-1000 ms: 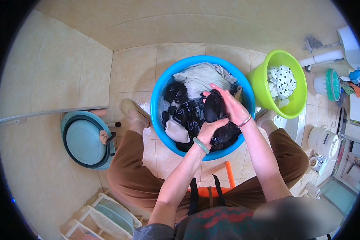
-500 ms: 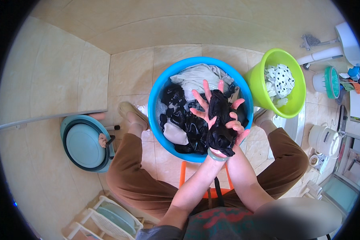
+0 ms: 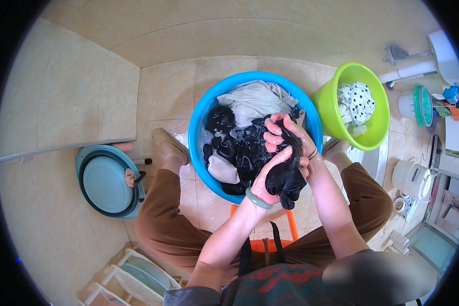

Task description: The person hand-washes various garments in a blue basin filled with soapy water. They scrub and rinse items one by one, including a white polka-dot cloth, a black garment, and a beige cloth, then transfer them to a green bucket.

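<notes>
Drawn in from their spread pose of half a second earlier, the fingers are now curled about the black cloth, which is bunched between them above the near right part of the blue basin. Its left side is cradled by the left hand, with the thumb laid along it, while its far end is grasped by the right hand; neither hand is released. A loose tail is left hanging at the basin's near rim. Inside the basin, a grey cloth is heaped at the far side, and dark wet laundry and a pale cloth are spread at the left. Just right of the basin, a dotted cloth is held in a green bucket. If the slippery bundle is gripped too loosely, it could be dropped and water splashed out. If it is squeezed with the tail so placed, drips could be sent past the near rim onto the tiled floor, which would be made slick.
</notes>
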Demonstrator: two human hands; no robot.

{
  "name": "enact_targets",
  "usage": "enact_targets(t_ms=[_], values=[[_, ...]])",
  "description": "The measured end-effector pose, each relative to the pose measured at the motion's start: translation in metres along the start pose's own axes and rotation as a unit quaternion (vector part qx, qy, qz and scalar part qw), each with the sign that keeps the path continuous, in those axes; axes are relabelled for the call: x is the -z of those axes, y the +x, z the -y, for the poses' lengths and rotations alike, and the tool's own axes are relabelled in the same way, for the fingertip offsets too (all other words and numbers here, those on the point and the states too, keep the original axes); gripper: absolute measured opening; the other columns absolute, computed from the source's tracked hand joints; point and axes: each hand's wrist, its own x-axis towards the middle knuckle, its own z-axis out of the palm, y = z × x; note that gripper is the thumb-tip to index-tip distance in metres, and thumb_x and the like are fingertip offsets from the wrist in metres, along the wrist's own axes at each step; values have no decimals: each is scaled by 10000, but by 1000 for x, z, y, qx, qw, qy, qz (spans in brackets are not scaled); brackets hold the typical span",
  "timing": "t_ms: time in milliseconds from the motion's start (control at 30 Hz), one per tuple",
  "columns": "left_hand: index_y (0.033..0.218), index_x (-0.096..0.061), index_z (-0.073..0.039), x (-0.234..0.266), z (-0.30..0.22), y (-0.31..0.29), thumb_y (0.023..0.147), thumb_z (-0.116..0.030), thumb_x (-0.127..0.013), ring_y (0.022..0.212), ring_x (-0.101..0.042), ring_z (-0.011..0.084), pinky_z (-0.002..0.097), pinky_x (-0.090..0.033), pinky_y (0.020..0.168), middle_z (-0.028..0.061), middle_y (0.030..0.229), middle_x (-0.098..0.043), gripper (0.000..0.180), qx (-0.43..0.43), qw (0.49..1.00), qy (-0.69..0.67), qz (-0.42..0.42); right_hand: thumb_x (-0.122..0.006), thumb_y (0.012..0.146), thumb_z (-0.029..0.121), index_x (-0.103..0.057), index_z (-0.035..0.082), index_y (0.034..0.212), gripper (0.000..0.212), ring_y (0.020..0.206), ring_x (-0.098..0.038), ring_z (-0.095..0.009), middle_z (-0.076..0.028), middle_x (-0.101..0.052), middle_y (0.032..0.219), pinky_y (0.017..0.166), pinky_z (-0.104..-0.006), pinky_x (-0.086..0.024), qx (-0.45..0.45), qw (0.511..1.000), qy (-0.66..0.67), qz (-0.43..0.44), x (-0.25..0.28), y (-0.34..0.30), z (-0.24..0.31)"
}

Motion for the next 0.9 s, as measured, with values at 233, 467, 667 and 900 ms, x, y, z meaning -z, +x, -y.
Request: enact_targets(t_ms=[233, 467, 667, 900], values=[[962, -637, -48, -19, -18, -10, 864, -287, -683, 702, -636, 157, 283, -528, 640, 56, 850, -660, 262, 13, 983, 157, -93, -572, 961, 320, -546, 7, 988, 315, 634, -501, -110, 3, -491, 711, 607, -303, -488, -70, 982, -159, -76, -13, 10, 14], [1053, -640, -29, -17, -21, -8, 811, -234, -735, 833, -636, 109, 254, -511, 744, 40, 965, -669, 331, -8, 954, 282, -99, -586, 947, 362, -567, 39, 776, 366, 526, -540, -125, -17, -529, 586, 524, -279, -465, -62, 930, -349, -100, -24, 14, 17], [1081, -629, 14, -4, -24, 0, 775, -158, -720, 898, -616, 122, 277, -474, 823, 57, 1007, -662, 363, -86, 879, 444, -148, -626, 921, 350, -554, 49, 715, 372, 465, -525, -123, -20, -528, 561, 473, -275, -445, -43, 897, -414, -150, -28, 20, 8], [1028, -598, 90, 12, -30, 11, 701, -204, -755, 891, -624, 194, 314, -477, 816, 120, 968, -659, 467, -110, 755, 606, -225, -612, 930, 340, -522, 44, 672, 402, 439, -499, -111, -15, -502, 551, 442, -271, -422, -6, 862, -474, -180, -25, 26, -1]])
